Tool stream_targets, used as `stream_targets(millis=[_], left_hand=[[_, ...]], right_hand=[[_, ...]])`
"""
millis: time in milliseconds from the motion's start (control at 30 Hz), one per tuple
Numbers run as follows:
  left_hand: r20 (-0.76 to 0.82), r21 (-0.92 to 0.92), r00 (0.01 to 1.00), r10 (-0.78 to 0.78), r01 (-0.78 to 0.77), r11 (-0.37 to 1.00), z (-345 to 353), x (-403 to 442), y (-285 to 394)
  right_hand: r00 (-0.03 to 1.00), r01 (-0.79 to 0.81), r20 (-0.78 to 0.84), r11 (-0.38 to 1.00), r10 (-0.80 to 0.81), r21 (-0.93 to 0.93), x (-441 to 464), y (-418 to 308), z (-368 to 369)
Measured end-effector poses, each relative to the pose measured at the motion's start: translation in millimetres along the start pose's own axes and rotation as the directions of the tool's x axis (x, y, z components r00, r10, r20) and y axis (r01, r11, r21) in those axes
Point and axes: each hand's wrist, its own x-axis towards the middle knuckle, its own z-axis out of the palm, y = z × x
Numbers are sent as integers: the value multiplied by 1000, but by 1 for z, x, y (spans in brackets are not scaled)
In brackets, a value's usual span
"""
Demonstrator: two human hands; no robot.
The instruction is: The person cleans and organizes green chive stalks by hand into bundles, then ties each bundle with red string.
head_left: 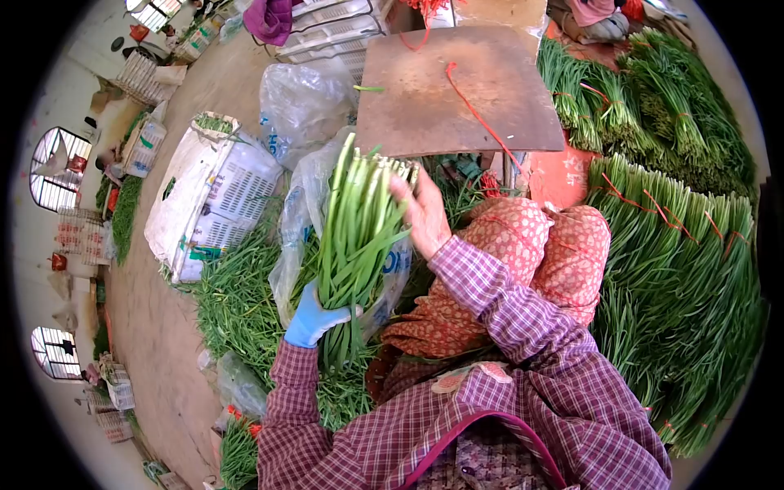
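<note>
A bunch of long green leafy stalks [357,220] stands nearly upright in front of me, pale cut ends at the top. My left hand [314,317], in a blue glove, is closed round its lower leafy part, with the thumb across the leaves. My right hand [423,214] is bare and touches the pale upper ends from the right side; its fingertips are partly hidden behind the stalks. Behind the bunch is a clear plastic bag [291,245] with blue print. A brown board [457,94] with a red string [478,114] on it lies just beyond my right hand.
Tied green bundles [670,245] are stacked at the right. Loose greens [237,290] lie at the left beside a white crate [237,184]. More crates [327,37] stand beyond the board. A person [600,16] sits at the top right. My knees [523,245] are below the board.
</note>
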Motion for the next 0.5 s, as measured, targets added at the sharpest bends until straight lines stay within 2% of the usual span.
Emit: stream_targets(millis=[33,67,133,167,200,233,267,300,333,367,400,433,500], left_hand=[[4,-2,1000,-3,3,1000,0,0,-2],[16,30,1000,-11,10,999,-1,2,-4],[37,160,999,10,-16,987,-7,6,-14],[39,157,999,13,-19,987,-12,6,-22],[40,274,997,66,-75,959,-19,6,-29],[44,386,992,118,-126,914,-19,6,-28],[48,567,985,166,-164,808,-21,4,-23],[39,564,986,163,-157,811,-18,1,-13],[-1,676,980,197,-144,723,-13,-2,-4],[-32,775,972,235,-124,620,-11,-1,1],[-8,770,956,294,-182,611,-10,2,2],[-9,770,955,296,-182,611,-11,4,3],[13,759,950,311,-212,616,-14,8,3]], right_hand=[[992,-2,-123,999,-2,-35,8,-5,1],[986,-163,22,984,162,66,14,-13,-14],[976,-35,-217,997,20,-64,29,-11,-25],[926,-328,-144,932,349,153,32,-19,-47],[933,-236,-210,937,293,258,41,-13,-57],[945,-205,-206,952,253,227,46,-20,-69],[961,-189,-169,965,220,184,45,-27,-82],[974,-172,-126,975,190,143,46,-39,-87],[974,-176,-118,974,193,142,43,-51,-83],[996,79,-33,991,-83,-104,37,-64,-78],[938,347,111,884,-329,-313,30,-75,-74],[887,461,246,753,-390,-470,24,-82,-71],[889,456,364,611,-279,-647,7,-96,-59]])
